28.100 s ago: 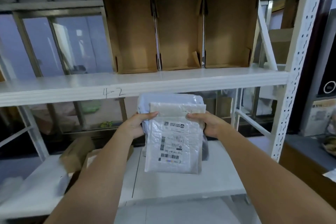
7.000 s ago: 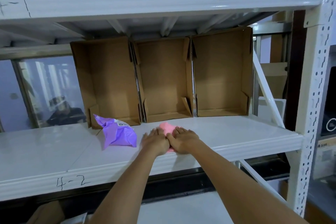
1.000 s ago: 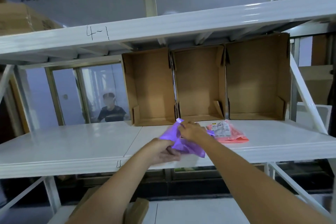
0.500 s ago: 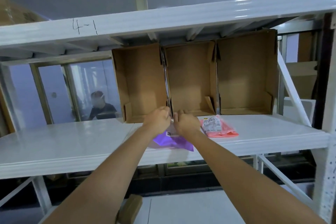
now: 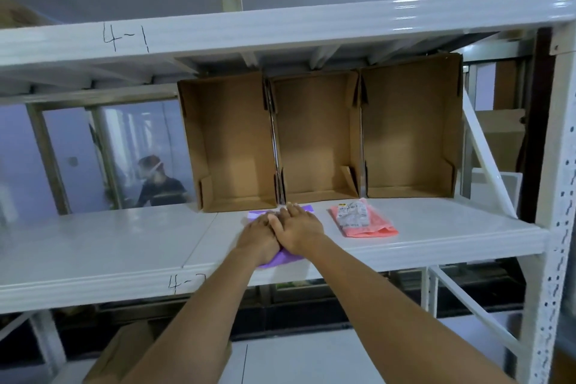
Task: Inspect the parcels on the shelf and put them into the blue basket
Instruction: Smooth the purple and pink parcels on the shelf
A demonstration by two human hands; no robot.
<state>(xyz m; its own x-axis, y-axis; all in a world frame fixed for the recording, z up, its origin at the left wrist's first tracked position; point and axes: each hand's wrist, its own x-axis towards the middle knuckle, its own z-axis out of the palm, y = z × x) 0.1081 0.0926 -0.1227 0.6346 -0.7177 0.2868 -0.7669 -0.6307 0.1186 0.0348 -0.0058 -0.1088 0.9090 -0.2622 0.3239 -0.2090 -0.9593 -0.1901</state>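
A purple parcel (image 5: pixel 280 259) lies flat on the white shelf (image 5: pixel 124 243) marked 4-2. Both my hands lie on top of it, side by side. My left hand (image 5: pixel 260 235) and my right hand (image 5: pixel 299 227) press it down with flat fingers, and they hide most of it. To the right of them a pink parcel (image 5: pixel 364 221) with a white label lies on the same shelf, untouched. No blue basket is in view.
Three open cardboard boxes (image 5: pixel 318 137) stand on their sides at the back of the shelf. A white upright post (image 5: pixel 558 227) stands at the right. A brown box (image 5: pixel 124 352) lies on the lower shelf. A person (image 5: pixel 159 184) sits behind the glass at the left.
My hands held the purple parcel up above the shelf a second ago. They have lowered it onto the shelf and now lie flat on it. The pink parcel has not moved.
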